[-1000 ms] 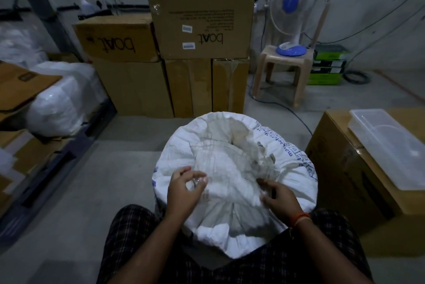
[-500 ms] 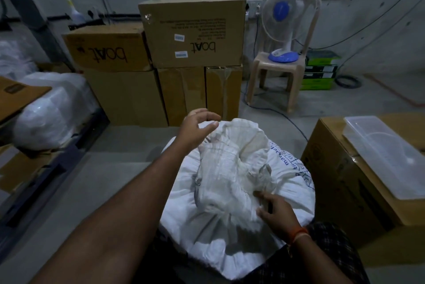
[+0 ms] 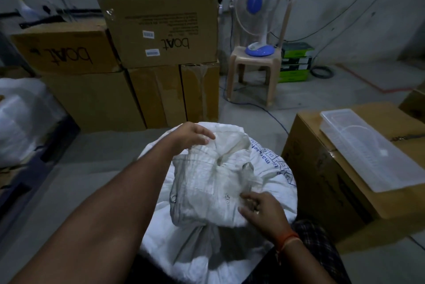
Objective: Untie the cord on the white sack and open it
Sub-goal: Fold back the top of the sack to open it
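Between your knees, on the floor, stood the white sack (image 3: 218, 203), its gathered neck flap lying folded over the top twd you. Your left hand (image 3: 193, 135) reached over to the far edge of that flap, fingers bent over the fabric and thumb under it, so it was pinching the cloth there. Your right hand (image 3: 259, 209) was on the near right side of the flap, fingertips curled into the folds; whether they held fabric only or also the cord I could not tell, as the cord itself was not clearly visible in the dim light. A small metal ring (image 3: 173, 198) showed at the left edge of the flap. By my judgement you were at the step of lifting and spreading the flap to find the tie, w/ the sack mouth not yet open. Next move probably needed you to turn the flap back away from you, find the knot approx. where the fabric bunched under it, then pick it loose w/ both hands. Beside you on the right was a cardboard box (image 3: 326, 182) w/ a clear plastic lid (image 3: 368, 150) on top.
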A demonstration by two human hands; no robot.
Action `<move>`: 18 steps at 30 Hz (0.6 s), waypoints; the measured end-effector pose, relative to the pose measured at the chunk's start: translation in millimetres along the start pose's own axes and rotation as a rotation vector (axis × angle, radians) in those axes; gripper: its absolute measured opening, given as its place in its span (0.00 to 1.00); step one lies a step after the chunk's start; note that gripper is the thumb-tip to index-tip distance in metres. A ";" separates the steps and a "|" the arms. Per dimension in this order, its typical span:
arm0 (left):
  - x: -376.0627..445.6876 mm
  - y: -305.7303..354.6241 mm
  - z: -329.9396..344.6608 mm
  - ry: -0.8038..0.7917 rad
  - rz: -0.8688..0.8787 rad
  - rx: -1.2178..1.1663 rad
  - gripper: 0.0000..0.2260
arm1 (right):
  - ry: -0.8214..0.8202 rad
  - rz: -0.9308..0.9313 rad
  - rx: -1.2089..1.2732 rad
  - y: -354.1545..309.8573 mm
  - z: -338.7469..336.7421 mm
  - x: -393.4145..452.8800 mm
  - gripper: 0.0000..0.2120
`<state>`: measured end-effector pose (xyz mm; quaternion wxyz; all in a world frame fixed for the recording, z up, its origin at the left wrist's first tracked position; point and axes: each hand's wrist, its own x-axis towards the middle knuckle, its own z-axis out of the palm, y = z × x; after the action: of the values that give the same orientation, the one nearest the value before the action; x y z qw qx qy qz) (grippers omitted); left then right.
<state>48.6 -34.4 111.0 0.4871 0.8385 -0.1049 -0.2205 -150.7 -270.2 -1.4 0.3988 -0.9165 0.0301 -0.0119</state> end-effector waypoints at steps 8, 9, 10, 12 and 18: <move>-18.4 -13.1 -7.5 0.078 0.078 -0.038 0.13 | 0.404 -0.108 0.138 -41.5 -65.0 84.6 0.06; -22.6 -14.0 -7.7 0.088 0.090 -0.035 0.14 | 0.322 -0.087 0.166 -46.1 -68.3 98.7 0.06; -27.2 -14.8 -7.5 0.097 0.097 -0.029 0.15 | 0.222 -0.051 0.209 -50.0 -68.2 110.6 0.08; -35.7 -18.4 -7.9 0.115 0.109 -0.031 0.17 | -0.020 0.038 0.264 -54.8 -61.1 126.2 0.13; -60.3 -37.6 -34.8 0.189 0.155 0.081 0.25 | -0.153 -0.033 0.244 -63.1 -38.8 137.1 0.16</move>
<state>10.5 35.0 109.6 0.4764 0.8638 -0.1319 -0.0975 -12.8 -264.5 70.9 0.5082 -0.8598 -0.0172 0.0479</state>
